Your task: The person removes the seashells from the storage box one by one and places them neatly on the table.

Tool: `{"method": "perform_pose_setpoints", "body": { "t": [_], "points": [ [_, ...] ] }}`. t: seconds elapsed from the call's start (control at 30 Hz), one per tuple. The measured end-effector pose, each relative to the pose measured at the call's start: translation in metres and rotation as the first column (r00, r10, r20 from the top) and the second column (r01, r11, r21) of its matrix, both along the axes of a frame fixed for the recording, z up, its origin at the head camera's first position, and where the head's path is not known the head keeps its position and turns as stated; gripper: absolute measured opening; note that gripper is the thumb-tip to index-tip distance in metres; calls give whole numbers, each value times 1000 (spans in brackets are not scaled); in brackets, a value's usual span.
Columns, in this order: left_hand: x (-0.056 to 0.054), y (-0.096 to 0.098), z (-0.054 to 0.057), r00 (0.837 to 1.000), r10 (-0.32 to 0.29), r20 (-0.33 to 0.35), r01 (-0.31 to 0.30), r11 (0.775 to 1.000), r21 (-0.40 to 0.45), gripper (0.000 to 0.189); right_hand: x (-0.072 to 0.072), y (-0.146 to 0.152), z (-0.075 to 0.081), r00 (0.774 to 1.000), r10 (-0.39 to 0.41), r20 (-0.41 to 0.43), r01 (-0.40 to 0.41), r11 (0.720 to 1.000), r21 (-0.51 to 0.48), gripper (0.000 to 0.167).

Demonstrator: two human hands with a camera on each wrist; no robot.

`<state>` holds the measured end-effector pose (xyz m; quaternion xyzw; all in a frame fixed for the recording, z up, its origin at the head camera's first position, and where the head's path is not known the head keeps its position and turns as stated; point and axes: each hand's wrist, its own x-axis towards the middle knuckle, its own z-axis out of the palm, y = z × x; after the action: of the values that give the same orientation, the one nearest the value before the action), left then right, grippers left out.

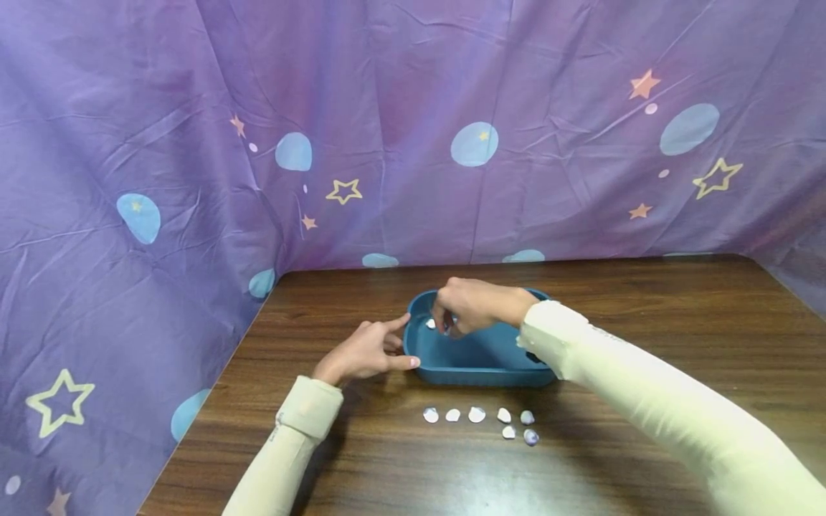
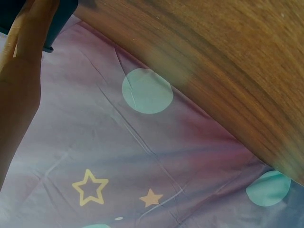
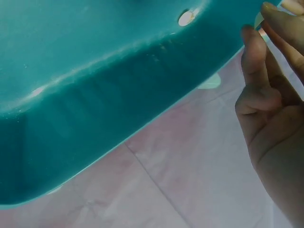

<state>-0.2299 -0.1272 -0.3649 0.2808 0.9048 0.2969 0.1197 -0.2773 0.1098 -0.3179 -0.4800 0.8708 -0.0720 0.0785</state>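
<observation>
A blue plastic bin (image 1: 480, 377) stands on the table. My left hand (image 1: 364, 351) is at its left end, index finger and thumb stretched out against the rim. Over the bin's left half, my right hand (image 1: 474, 304) pinches a small pale seashell (image 3: 259, 20) between thumb and fingertips. One white seashell (image 3: 186, 18) lies on the bin floor, close to those fingers in the head view. In front of the bin, several small seashells (image 1: 477, 415) form a row, with two more just below its right end. Only part of the left hand shows in the left wrist view.
The brown wood-grain table (image 1: 677, 344) extends to both sides of the bin. A purple cloth (image 1: 413, 86) printed with stars and blue ovals hangs behind the table and along its left side. My right forearm in its pale sleeve (image 1: 671, 408) crosses the bin's right end.
</observation>
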Motion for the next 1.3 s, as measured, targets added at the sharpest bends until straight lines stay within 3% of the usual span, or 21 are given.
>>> {"method": "perform_pose_setpoints", "body": {
  "t": [0.2, 0.4, 0.67, 1.1, 1.3],
  "points": [
    [0, 0, -1, 1000, 3, 18, -3, 1000, 10, 89, 12, 7, 3, 1000, 19, -12, -20, 994, -110, 12],
    [0, 0, -1, 1000, 25, 15, -25, 1000, 17, 89, 24, 20, 4, 999, -35, 38, 42, 978, -205, 11],
    [2, 1, -2, 999, 30, 16, -30, 999, 14, 89, 39, 39, -5, 995, -78, 56, 91, 950, -298, 13],
    [0, 1, -2, 1000, 26, 13, -26, 1000, 10, 91, 64, 54, -17, 995, 2, 102, 41, 908, -416, 14],
    [0, 0, -3, 1000, 21, 3, -22, 1000, 11, 90, 72, 59, -24, 998, 10, 69, 20, 908, -418, 14]
  ]
}}
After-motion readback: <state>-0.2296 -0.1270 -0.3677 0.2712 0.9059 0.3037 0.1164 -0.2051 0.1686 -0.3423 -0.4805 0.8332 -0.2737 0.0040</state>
